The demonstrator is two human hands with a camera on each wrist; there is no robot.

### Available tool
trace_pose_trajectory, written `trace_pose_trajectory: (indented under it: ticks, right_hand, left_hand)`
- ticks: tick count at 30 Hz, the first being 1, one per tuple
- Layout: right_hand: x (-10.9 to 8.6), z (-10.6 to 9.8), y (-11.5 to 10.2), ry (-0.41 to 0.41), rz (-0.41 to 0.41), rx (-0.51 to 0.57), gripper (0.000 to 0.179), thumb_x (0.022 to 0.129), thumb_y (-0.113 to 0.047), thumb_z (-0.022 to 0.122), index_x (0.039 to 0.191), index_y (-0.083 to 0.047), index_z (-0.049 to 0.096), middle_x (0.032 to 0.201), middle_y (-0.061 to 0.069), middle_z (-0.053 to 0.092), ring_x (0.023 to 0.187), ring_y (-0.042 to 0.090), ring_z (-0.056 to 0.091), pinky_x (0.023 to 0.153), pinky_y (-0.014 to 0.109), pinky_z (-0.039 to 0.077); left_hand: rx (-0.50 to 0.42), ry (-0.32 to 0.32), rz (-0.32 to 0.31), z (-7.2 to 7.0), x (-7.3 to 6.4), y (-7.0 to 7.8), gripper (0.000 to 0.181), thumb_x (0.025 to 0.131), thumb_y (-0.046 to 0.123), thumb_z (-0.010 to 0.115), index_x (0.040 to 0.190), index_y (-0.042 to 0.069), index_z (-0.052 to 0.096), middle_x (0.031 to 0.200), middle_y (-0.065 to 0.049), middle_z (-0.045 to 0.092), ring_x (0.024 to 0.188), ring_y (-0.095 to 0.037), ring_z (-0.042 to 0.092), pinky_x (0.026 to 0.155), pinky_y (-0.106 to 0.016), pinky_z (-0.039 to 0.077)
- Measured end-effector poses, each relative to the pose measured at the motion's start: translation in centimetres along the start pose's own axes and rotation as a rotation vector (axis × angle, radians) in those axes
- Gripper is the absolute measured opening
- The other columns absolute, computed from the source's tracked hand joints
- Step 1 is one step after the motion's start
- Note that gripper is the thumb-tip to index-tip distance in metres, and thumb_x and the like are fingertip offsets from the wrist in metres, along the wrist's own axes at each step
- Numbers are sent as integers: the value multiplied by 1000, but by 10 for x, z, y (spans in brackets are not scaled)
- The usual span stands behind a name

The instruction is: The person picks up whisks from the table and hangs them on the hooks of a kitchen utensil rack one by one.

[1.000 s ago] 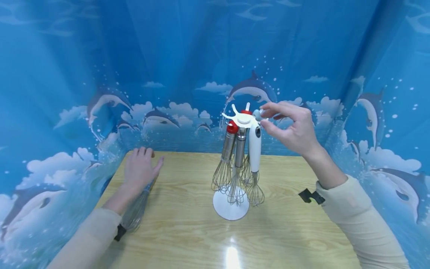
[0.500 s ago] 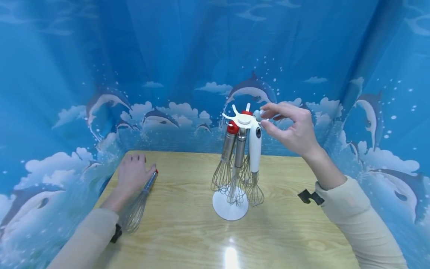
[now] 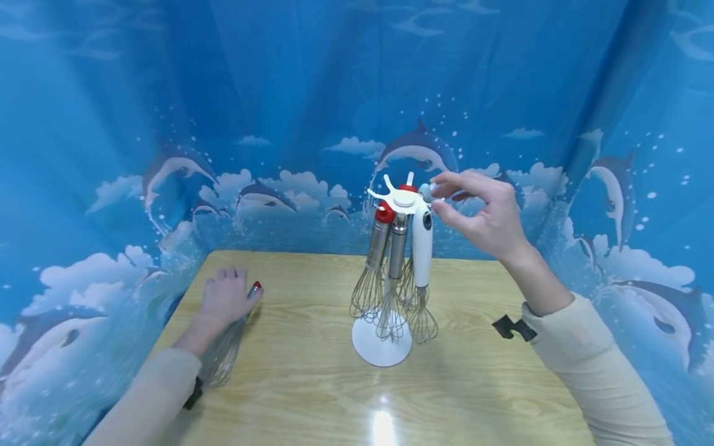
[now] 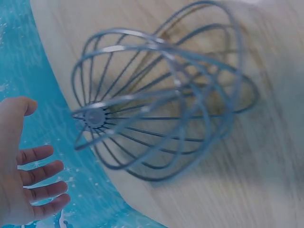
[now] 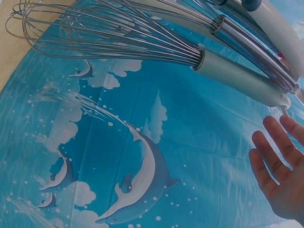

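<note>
On the left of the table lies a wire whisk with a red-tipped handle. My left hand is over its handle, thumb near the red end; the left wrist view shows the fingers spread, with nothing gripped. A white whisk stand with hooked arms carries several hanging whisks, including a white-handled whisk and a red-topped steel whisk. Beside the stand's right arms is my right hand, thumb and forefinger apart, near a pale blue-grey handle end. Whether the fingertips touch it is hard to tell.
The stand's round white base rests on the wooden table near its middle. A blue dolphin-print curtain encloses the back and both sides.
My left hand shifted left off the whisk's handle end, then came slightly right over the handle again, with the red tip now showing. The right hand has stayed by the stand's top.
</note>
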State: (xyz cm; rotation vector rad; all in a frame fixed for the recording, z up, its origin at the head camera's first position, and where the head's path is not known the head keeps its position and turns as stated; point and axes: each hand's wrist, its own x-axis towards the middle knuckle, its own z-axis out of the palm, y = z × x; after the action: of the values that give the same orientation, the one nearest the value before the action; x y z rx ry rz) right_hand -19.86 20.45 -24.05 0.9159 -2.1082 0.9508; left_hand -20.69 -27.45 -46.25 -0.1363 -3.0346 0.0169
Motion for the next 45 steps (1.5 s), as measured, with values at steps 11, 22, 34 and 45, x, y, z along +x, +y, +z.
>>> trace_pose_trajectory:
  ticks: [11,22,34,45]
  right_hand:
    - [0,0,-2,0,10,1,35,87,-12,77,120,-4,78,101,18,80,95,-13,64,79,8,50]
    - [0,0,-1,4,6,0,35,87,-13,77,120,-3,77,101,18,80,95,-13,64,80,8,50]
    - [-1,1,-1,5,11,5,35,87,-13,77,121,-3,77,101,18,80,94,-11,64,79,8,50]
    - [0,1,-1,3,15,14,35,87,-13,77,121,-4,77,102,18,80,95,-14,63,80,9,51]
  left_hand:
    - [4,-3,30,20,-4,-3,66,99,49,62,132,-9,60,123,-35,62,114,-50,60,89,-67,54]
    - [-13,-12,38,29,-12,-7,62,98,47,65,127,-8,63,107,-29,65,100,-44,62,80,-62,56]
    - [-23,-44,23,36,-16,-10,62,99,46,64,128,-9,62,111,-30,64,106,-46,61,82,-62,55]
    - [-25,-79,16,40,-16,-11,52,100,44,63,113,-6,65,96,-23,62,94,-40,60,74,-58,53]
